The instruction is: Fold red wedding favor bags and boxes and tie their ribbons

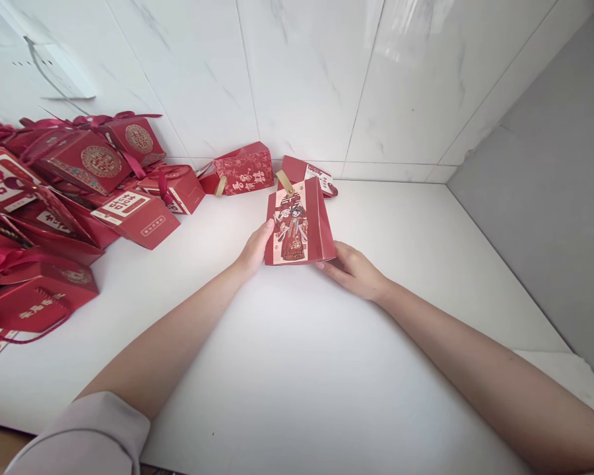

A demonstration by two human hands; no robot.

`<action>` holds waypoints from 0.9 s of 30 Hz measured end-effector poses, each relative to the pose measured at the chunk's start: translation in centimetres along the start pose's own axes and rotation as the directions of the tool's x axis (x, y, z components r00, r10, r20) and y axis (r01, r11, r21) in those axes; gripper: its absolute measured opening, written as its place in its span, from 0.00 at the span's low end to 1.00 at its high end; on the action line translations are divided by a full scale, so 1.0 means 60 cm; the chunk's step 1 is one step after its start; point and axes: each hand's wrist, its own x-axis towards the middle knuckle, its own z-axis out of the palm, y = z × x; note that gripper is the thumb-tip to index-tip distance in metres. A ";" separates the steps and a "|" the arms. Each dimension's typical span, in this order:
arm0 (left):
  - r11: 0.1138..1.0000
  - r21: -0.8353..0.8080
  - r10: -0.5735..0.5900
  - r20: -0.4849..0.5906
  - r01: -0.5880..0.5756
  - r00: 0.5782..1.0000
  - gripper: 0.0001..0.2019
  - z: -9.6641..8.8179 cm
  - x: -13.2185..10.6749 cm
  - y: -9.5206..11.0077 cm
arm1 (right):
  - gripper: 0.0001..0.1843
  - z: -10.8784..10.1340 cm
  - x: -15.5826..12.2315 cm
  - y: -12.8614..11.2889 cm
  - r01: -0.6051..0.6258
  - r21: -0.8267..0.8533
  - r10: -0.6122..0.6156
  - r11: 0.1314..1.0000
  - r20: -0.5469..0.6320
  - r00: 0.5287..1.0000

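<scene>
Steady red figure-printed gift box [299,224], grasped between left hand [256,251] and right hand [355,269], with light, even pressure, clear of blossom-print box [247,171] beyond grip.

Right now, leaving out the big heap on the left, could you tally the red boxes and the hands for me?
Held red box: 1
Red boxes by the wall, lettered box and partly hidden box: 2
Bare hands, left hand and right hand: 2
Total: 5 (3 boxes, 2 hands)
</scene>
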 end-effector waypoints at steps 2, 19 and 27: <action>1.000 0.000 -0.001 -0.005 0.001 1.000 0.35 0.000 0.000 0.000 | 0.16 0.000 0.000 0.000 0.000 0.000 0.000 1.000 0.001 1.000; 0.999 0.032 0.014 0.000 -0.014 1.000 0.35 -0.004 0.001 -0.005 | 0.16 0.001 0.001 0.004 0.024 -0.010 -0.024 1.000 0.020 1.000; 1.000 -0.024 -0.006 0.012 0.006 1.000 0.32 0.002 -0.003 0.002 | 0.21 -0.001 -0.003 -0.002 -0.025 0.027 0.025 0.999 -0.006 1.000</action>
